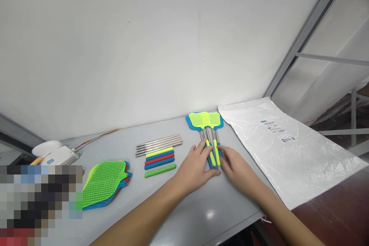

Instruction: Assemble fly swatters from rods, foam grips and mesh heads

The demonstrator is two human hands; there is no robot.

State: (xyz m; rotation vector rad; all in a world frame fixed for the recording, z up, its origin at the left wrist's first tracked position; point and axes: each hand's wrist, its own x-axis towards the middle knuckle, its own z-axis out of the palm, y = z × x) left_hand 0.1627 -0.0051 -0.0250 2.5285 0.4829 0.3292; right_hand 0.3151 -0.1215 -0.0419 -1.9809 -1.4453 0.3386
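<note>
Several assembled fly swatters (204,120) lie together on the grey table, heads toward the wall, yellow-green ones on top of blue ones. Their metal shafts fan slightly and their yellow and blue handles point toward me. My left hand (196,164) closes on the handles from the left, its thumb at their near ends. From the right, the bent fingers of my right hand (235,164) press against the outer blue handle. Left of my left hand lie loose handles (160,159) in yellow, blue, red and green, with several metal rods (159,144) behind them.
Loose swatter heads (105,182), green over blue and red, are stacked at the left. A large white plastic mailer (284,142) with a label overhangs the table's right edge. A white device (62,157) with wires and a white round object (46,148) stand at far left.
</note>
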